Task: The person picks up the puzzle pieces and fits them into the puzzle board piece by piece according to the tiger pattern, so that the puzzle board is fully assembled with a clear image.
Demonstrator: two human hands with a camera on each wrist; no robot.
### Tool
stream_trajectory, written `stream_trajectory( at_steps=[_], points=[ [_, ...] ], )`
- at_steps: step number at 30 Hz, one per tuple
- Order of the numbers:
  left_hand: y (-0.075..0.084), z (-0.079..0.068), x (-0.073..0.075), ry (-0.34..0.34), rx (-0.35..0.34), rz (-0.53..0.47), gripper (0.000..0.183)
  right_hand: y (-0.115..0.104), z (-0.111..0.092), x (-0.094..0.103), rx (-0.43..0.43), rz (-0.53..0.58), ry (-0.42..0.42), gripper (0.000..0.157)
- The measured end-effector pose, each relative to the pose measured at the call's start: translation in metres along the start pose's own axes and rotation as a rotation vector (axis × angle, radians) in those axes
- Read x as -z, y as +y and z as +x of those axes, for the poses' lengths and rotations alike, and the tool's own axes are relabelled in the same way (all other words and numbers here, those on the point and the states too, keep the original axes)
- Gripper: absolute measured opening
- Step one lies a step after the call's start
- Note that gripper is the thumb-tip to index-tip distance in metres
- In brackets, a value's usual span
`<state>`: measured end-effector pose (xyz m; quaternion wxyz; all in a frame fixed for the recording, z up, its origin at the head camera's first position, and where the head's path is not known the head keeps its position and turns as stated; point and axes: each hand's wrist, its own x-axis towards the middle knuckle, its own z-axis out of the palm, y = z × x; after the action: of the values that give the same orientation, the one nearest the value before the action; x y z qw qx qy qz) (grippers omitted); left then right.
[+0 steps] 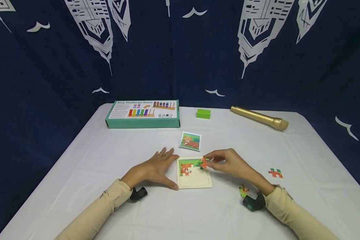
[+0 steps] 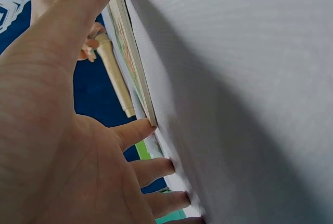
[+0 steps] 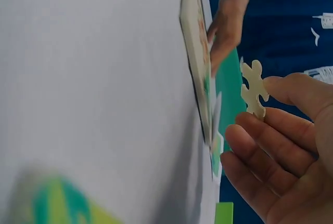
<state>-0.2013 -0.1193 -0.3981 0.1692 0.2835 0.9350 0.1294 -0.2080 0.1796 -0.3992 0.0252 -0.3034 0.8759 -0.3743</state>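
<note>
A square wooden puzzle tray [image 1: 195,186] lies mid-table with a tiger picture partly filled in along its top and left. My left hand [image 1: 159,168] is spread at the tray's left side, thumb at the lower left corner and index fingertip at the upper left one. Between thumb and fingers my right hand [image 1: 228,161] pinches a jigsaw piece [image 1: 204,162], held over the tray's upper right part. In the right wrist view the pale back of that piece [image 3: 254,90] shows, raised above the tray [image 3: 195,52].
Behind the tray lies a tiger picture card [image 1: 190,141]. Loose puzzle pieces [image 1: 276,173] lie to the right, one partly behind my right wrist. Along the back are a green game box [image 1: 142,124], a green block [image 1: 203,114] and a gold microphone [image 1: 258,118].
</note>
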Motion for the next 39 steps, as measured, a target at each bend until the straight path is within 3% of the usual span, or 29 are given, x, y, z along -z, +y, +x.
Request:
stream_trajectory(
  at_steps=[19, 39],
  points=[
    [0.000, 0.001, 0.000, -0.007, 0.000, -0.002, 0.111, -0.016, 0.010, -0.028, 0.044, -0.002, -0.084, 0.028],
    [0.001, 0.000, 0.002, -0.008, 0.001, 0.001, 0.111, -0.019, 0.013, -0.035, 0.128, -0.062, -0.082, 0.026]
  ],
)
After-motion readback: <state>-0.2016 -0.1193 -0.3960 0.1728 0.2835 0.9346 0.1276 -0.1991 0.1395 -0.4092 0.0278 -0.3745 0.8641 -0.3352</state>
